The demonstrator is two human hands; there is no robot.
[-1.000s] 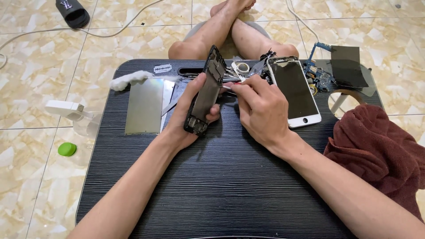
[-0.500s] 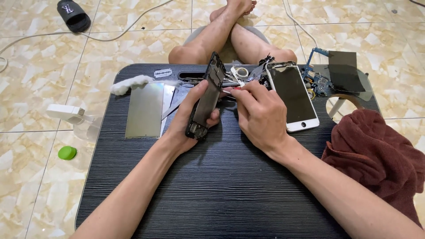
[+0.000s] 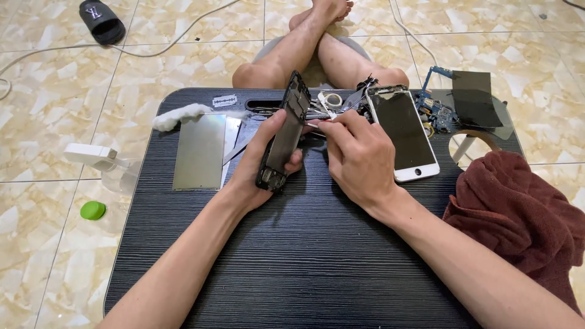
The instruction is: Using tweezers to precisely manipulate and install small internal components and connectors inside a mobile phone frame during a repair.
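**Phone frame held on edge over the black table**

The left hand (image 3: 259,164) grips a dark phone frame (image 3: 284,133) tilted on its edge above the black table (image 3: 304,256) — the right hand (image 3: 359,159) pinches a thin tool against its upper side. A white-fronted phone screen (image 3: 405,131) lies just right; a maroon cloth (image 3: 524,219) sits at the table's edge.

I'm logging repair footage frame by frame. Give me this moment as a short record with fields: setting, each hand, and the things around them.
Setting: low black table on a tiled floor, person seated behind it
Left hand: grips a dark phone frame, held tilted on its edge
Right hand: pinches a thin tool at the frame's upper part; the tool is too small to identify
Right of hands: white-fronted phone screen, blue circuit board, dark red cloth
Left of hands: metal plate, white wad
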